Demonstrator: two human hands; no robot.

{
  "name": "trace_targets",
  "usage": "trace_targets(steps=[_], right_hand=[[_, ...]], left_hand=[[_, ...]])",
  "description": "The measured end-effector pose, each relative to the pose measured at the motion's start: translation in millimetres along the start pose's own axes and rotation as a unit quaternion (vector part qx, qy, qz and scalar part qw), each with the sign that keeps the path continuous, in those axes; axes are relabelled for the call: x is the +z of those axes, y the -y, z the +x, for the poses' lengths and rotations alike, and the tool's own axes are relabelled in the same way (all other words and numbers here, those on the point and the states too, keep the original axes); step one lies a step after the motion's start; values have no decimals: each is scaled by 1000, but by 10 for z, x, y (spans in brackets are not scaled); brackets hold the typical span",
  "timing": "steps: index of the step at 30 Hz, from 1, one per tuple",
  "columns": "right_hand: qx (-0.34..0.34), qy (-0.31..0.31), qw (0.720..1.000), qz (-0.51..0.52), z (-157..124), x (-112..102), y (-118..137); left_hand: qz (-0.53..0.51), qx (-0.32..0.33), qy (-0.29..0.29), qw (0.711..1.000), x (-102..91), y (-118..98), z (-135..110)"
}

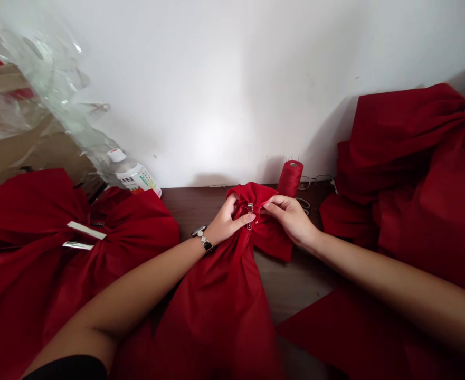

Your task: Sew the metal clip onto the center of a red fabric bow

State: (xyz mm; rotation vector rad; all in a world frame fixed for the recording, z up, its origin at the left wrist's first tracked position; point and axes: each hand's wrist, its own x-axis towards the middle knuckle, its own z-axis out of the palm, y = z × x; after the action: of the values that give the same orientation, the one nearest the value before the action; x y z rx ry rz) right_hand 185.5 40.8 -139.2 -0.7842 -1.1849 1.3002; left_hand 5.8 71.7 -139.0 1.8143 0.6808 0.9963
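A length of red cloth (216, 295) runs up the middle of the view and is gathered into a bunched neck. A narrow metal clip (249, 216) sits on that neck. My left hand (226, 219) grips the gathered cloth just left of the clip, and a black-and-silver wristwatch (202, 238) is on that wrist. My right hand (287, 216) pinches the cloth from the right, its fingertips close to the clip. The clip's back and the cloth beneath my fingers are hidden.
A dark wooden table (192, 206) meets a white wall. On it stand a red thread cone (290, 178) with pins on top, folded glasses (313, 182) and a plastic bottle (133, 175). Clipped red cloth heaps (30, 274) (410, 158) lie on both sides. Clear plastic (46, 89) covers cardboard at upper left.
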Motion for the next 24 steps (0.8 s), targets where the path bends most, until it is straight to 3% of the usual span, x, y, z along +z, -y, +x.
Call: trace_targets(steps=[4, 6, 7, 10, 13, 14, 16, 21, 22, 23, 24], right_hand=[[32, 41, 999, 1, 50, -43, 37], [-2, 70, 988, -138, 77, -86, 135], [-40, 76, 967, -241, 83, -104, 198], [-211, 41, 840, -499, 58, -117, 378], [-360, 79, 701, -611, 12, -80, 461], [-389, 102, 667, -627, 4, -70, 462], [-422, 129, 629, -640, 2, -64, 442], [-465, 173, 585, -642, 14, -85, 379], [-466, 181, 597, -627, 8, -70, 385], [-461, 181, 628, -601, -4, -46, 406], [-444, 170, 676, -562, -20, -14, 450]], left_hand=[[-21, -16, -28, 999, 6, 17, 9], [-21, -19, -31, 999, 8, 19, 9], [-19, -20, -32, 999, 10, 18, 9], [-9, -23, -22, 999, 29, 9, 3], [2, -20, -4, 1000, 54, -4, -7], [9, -16, -1, 1000, 61, -6, -11], [26, -9, -1, 1000, 71, -4, -17], [78, -18, 7, 997, 71, 41, -25], [87, -22, 11, 996, 66, 52, -25], [92, -23, 14, 995, 61, 61, -24], [91, -21, 20, 995, 55, 67, -22]])
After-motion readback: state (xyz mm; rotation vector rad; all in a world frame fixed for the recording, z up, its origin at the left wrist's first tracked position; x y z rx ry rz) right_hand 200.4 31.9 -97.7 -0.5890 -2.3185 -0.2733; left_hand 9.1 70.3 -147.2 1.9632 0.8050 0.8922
